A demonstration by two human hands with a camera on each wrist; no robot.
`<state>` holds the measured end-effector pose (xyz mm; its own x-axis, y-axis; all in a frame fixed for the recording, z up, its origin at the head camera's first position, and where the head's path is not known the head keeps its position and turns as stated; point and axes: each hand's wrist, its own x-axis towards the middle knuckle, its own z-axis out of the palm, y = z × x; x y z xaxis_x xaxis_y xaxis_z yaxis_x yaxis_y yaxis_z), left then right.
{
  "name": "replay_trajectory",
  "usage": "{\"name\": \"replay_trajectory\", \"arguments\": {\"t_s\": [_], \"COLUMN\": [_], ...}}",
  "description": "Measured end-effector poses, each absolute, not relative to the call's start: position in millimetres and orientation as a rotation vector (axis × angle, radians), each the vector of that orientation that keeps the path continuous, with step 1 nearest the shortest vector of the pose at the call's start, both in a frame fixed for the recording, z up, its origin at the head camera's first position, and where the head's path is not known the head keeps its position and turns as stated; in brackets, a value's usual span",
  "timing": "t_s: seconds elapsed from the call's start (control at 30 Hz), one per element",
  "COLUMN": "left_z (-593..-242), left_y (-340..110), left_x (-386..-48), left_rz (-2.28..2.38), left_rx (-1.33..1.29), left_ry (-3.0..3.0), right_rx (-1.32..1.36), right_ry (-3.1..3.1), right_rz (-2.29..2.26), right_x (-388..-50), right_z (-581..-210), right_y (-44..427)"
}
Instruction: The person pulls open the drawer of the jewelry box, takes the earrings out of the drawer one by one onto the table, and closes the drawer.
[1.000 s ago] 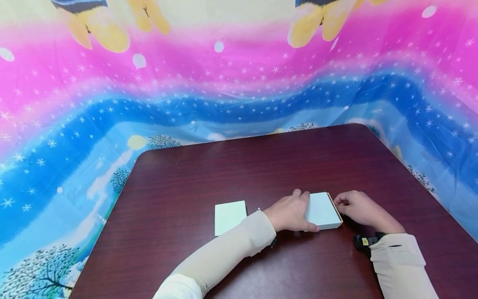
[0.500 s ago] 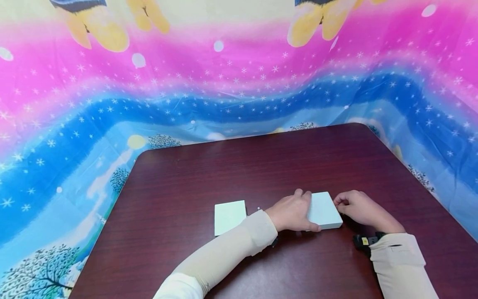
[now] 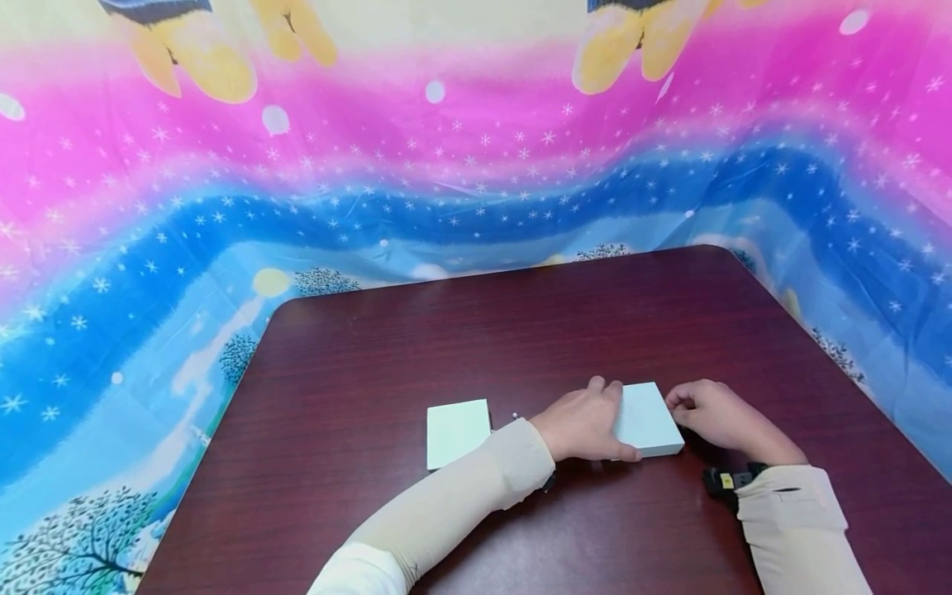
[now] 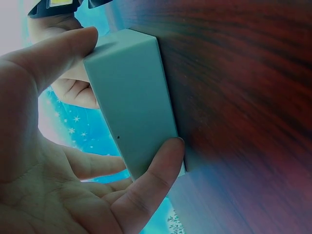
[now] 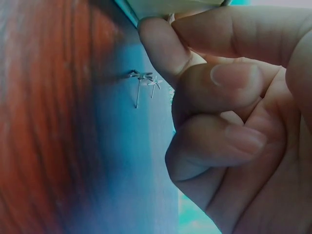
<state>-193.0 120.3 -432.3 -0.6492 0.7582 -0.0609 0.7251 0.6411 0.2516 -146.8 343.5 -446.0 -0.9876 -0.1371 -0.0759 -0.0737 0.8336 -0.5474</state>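
A shallow white box lies on the dark red table, right of centre. My left hand grips its left end; in the left wrist view, thumb and fingers spread over opposite edges of the box. At the other end is my right hand. Its thumb and forefinger pinch a tiny pale tab at the tan end face of the box, while the other fingers curl inward. The fingertips hide most of the tab.
A flat white square lies on the table left of my hands, partly behind my left sleeve. Two small silvery star-shaped pieces on thin stems show in the right wrist view. A patterned cloth hangs round the table.
A tan and dark strip along the box's right end has gone from sight since the first frame. My left hand has shifted slightly right; the right hand has stayed put.
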Motion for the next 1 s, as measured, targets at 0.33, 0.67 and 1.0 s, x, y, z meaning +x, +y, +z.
{"name": "replay_trajectory", "arguments": {"t_s": [0.33, 0.67, 1.0], "left_z": [-435, -432, -416], "left_y": [123, 122, 104], "left_x": [-192, -197, -210], "left_rz": [0.293, 0.233, 0.217], "left_rx": [1.238, 1.284, 1.264], "left_ry": [2.697, 2.709, 2.693], "right_rx": [-0.173, -0.161, -0.155], "right_ry": [2.899, 2.880, 2.886], "right_rz": [-0.872, -0.867, -0.871], "right_x": [-145, -146, -146], "right_z": [-447, -444, -439], "right_y": [344, 351, 363]}}
